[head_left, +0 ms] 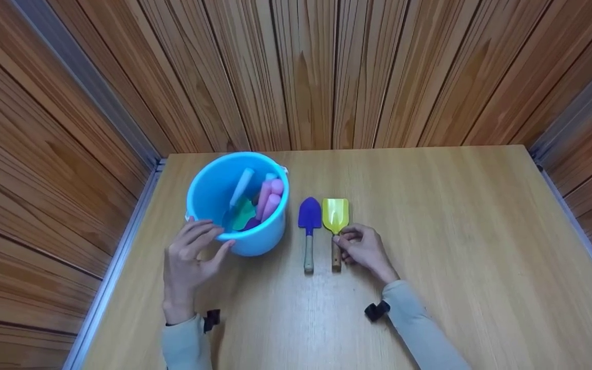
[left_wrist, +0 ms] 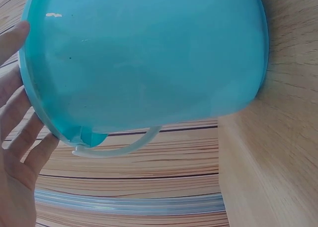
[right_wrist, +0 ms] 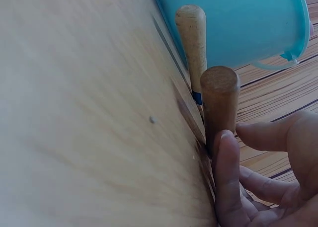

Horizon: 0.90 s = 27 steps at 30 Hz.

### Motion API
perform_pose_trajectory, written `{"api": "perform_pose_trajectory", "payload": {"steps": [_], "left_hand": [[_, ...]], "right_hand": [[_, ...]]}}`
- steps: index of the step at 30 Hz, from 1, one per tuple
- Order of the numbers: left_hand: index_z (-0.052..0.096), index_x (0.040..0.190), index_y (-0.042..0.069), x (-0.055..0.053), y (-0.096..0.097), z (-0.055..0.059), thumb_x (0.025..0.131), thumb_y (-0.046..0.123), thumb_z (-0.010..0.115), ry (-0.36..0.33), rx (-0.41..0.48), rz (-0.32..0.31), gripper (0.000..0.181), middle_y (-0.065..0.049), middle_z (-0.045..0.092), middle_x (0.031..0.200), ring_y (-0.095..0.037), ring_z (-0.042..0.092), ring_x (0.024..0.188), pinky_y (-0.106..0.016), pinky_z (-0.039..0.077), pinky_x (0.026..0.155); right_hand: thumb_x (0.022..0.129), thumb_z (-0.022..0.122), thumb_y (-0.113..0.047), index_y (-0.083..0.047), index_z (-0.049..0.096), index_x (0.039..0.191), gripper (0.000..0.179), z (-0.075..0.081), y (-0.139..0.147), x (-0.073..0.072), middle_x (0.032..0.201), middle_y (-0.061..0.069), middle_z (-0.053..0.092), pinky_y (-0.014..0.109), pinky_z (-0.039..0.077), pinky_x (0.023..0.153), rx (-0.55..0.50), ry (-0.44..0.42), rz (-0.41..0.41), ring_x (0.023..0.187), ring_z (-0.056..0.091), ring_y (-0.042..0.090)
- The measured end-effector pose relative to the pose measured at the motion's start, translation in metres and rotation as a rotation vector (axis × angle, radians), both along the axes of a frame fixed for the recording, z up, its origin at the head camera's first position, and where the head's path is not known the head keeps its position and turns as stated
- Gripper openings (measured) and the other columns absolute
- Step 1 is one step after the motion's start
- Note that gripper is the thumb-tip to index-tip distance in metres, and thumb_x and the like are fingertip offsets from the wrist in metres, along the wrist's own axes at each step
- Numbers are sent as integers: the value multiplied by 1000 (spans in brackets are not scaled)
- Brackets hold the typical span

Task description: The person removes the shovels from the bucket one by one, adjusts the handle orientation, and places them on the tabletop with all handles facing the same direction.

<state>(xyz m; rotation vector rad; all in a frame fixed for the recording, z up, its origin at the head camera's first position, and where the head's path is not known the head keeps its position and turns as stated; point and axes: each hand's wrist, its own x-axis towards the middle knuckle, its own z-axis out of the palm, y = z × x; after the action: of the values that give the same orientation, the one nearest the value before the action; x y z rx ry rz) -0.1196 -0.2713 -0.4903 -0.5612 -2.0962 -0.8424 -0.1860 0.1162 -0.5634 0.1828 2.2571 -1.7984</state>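
Observation:
My right hand [head_left: 363, 246] pinches the brown wooden handle [right_wrist: 221, 100] of a yellow toy shovel [head_left: 335, 213] between thumb and finger. The shovel lies on the table, its blade pointing away from me. Just left of it, a blue toy trowel [head_left: 310, 215] with a pale wooden handle [right_wrist: 191, 38] lies parallel. A light-blue bucket [head_left: 260, 244] stands to their left. Against its near left rim, my left hand [head_left: 190, 257] rests with fairly straight fingers; the left wrist view shows fingertips [left_wrist: 47, 142] touching that rim.
Inside the bucket are pink handles [head_left: 271, 198], a light-blue piece [head_left: 242, 187] and green and purple parts, partly hidden by its wall. The bucket's white carrying handle [left_wrist: 124, 150] hangs down its side. Wood-panelled walls [head_left: 306, 77] border the table [head_left: 455, 216] at the back and sides.

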Motion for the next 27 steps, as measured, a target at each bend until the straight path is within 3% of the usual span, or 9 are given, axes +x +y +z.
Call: {"api": "perform_pose_trajectory", "payload": {"steps": [6, 10, 15, 20, 27], "left_hand": [[84, 114, 12, 0, -1, -1, 72, 12, 99, 18, 0, 8, 45, -2, 82, 112, -31, 78, 106, -51, 55, 109], [84, 115, 12, -1, -1, -1, 71, 12, 100, 26, -1, 7, 46, -2, 82, 112, -28, 78, 107, -46, 56, 108], [84, 116, 12, -1, 0, 0, 73, 12, 99, 20, -9, -4, 46, -2, 82, 112, -27, 78, 107, -50, 56, 108], [84, 115, 12, -1, -1, 1, 73, 12, 99, 17, -4, -3, 45, -2, 82, 112, -25, 77, 108, -54, 55, 108], [84, 115, 12, -1, 0, -1, 73, 13, 99, 9, 0, 7, 45, -2, 82, 112, -30, 78, 106, -51, 56, 107]], "right_hand": [[103, 73, -20, 2, 68, 121, 29, 4, 2, -4, 93, 14, 72, 34, 65, 60, 11, 28, 18, 67, 71, 20], [107, 67, -23, 2, 69, 123, 30, 9, 7, -6, 97, 18, 74, 34, 65, 66, 70, 80, 29, 75, 74, 24], [109, 64, -27, 0, 70, 126, 33, 23, 14, -9, 107, 18, 74, 34, 62, 77, 165, 163, 83, 93, 74, 30], [110, 61, -33, -5, 70, 130, 36, 51, 10, -18, 113, 12, 73, 32, 59, 80, 243, 279, 165, 103, 70, 30], [110, 59, -43, -10, 68, 138, 44, 108, -7, -36, 125, 9, 72, 42, 61, 93, 300, 394, 291, 112, 70, 26]]}}
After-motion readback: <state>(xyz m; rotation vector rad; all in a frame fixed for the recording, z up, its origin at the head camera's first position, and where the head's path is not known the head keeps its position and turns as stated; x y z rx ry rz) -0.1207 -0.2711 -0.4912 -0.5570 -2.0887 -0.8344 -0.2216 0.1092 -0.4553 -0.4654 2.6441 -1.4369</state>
